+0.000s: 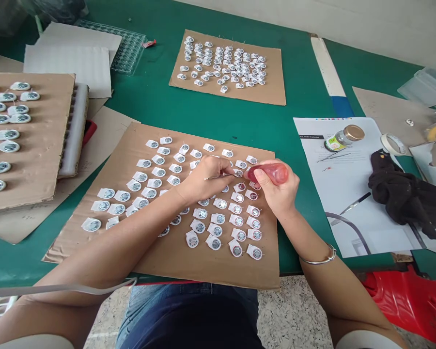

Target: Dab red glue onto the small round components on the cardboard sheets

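Note:
My left hand is closed on thin metal tweezers, their tip beside a small round disc. In my right hand is a pinkish-red squeeze bottle, tilted with its narrow end towards that same disc. Both hands are over a brown cardboard sheet that bears several rows of white-tabbed discs with silvery patterned faces. Some discs near the right edge, such as one disc, look reddish. My left forearm hides part of the rows, and whether the bottle's tip touches a disc I cannot tell.
Another cardboard sheet of discs lies at the back. A raised cardboard sheet with discs stands at left. On the right, printed paper bears a glass jar, a craft knife and black cloth.

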{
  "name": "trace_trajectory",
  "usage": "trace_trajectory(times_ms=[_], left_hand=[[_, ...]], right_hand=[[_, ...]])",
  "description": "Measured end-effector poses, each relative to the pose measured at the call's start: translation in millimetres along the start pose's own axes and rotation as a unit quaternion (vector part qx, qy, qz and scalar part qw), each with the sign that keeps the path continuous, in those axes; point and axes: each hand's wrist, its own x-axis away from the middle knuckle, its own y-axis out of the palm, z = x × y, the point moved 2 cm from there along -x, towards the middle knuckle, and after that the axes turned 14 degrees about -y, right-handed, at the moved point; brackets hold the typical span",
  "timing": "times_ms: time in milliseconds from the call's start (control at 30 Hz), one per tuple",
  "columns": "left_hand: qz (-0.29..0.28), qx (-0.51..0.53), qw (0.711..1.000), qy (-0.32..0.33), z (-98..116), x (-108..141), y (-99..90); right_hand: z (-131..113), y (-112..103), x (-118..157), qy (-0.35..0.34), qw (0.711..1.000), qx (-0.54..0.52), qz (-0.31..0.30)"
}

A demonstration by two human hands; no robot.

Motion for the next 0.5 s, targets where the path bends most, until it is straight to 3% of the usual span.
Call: trace_trajectory(times_ms=[267, 367, 500], left_hand=[[-0.004, 0.001, 1.000, -0.006, 1, 0, -0.1], [-0.002, -0.005, 1.000, -0.021, 1, 1, 0.2], [0.016, -0.001, 1.000, -0.013, 10, 4, -4.8]], right_hand=[[2, 1, 2, 0.012, 1.000, -0.017, 0.007], [12, -1, 5, 0.085, 0.991, -0.083, 0.064], [24, -11, -5, 0.179, 0.952, -0.210, 0.130]])
